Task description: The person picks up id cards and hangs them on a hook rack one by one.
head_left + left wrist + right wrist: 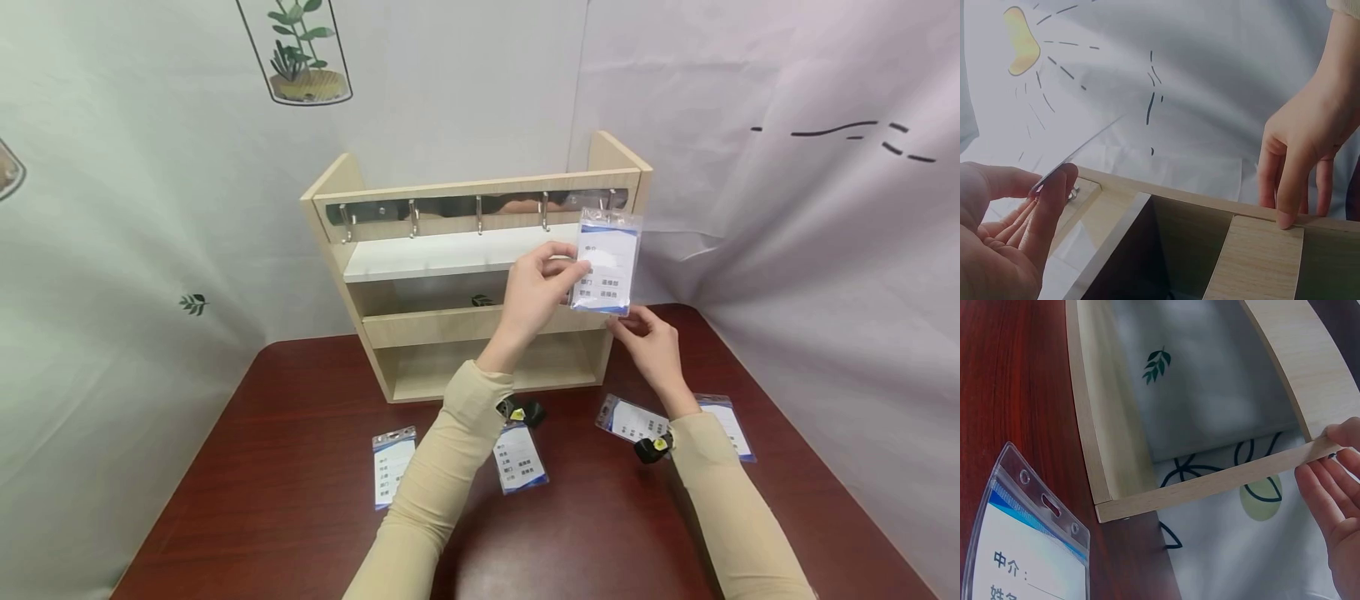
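Observation:
In the head view my left hand (532,292) pinches a clear plastic badge holder (609,265) by its left edge. Its slotted top overlaps the rightmost hook (611,200) of a small wooden shelf (480,327). The left wrist view shows the holder (1082,149) nearly edge-on between thumb and fingers. Lower right, my right hand (654,350) grips the shelf's right side. Seen from the right wrist, its thumb rests by the front board and the fingers (1322,494) lie against the outer face of the side panel (1222,481).
Several more badge holders lie on the dark red table: one at left (393,467), one in the middle (519,460), one by the right wrist (633,419) and one farther right (723,425). Other hooks (480,215) line the shelf's top rail. Printed cloth (465,92) hangs behind.

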Available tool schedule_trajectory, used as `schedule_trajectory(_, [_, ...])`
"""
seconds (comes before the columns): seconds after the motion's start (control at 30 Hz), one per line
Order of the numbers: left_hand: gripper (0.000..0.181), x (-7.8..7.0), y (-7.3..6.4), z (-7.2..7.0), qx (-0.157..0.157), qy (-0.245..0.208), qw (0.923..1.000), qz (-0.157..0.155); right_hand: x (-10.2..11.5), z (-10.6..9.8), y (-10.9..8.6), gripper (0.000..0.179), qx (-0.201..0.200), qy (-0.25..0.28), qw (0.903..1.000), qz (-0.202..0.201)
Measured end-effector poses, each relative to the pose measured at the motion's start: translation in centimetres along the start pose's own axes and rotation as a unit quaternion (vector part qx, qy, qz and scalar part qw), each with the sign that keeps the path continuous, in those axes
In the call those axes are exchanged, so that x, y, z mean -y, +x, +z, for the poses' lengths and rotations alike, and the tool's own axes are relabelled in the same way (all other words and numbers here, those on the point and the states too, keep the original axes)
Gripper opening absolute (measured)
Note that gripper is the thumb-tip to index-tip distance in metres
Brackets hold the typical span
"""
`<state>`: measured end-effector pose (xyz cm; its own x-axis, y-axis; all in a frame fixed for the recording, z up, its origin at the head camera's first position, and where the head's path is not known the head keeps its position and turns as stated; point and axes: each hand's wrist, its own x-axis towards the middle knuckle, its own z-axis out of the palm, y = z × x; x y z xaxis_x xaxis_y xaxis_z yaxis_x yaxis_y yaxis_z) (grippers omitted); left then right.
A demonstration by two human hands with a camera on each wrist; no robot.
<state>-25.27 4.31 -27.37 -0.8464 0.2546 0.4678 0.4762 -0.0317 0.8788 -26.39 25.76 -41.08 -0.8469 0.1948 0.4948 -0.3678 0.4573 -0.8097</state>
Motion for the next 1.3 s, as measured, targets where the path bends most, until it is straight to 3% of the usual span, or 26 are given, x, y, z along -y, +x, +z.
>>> schedule_trajectory(0.5, [0.018,0.64,-0.21,0.51,-0.017,-0.002,0.9998,-0.002,0.03,-0.17,-0.13,0.03,-0.006,-0.045,0.999,-0.004])
schedule_trajectory(1.3, [0.019,0.82,-0.56,0.63,-0.028,0.009,0.9996,-0.002,0.34,-0.05,-0.26,0.031,-0.012,-0.038,0.9992,-0.005])
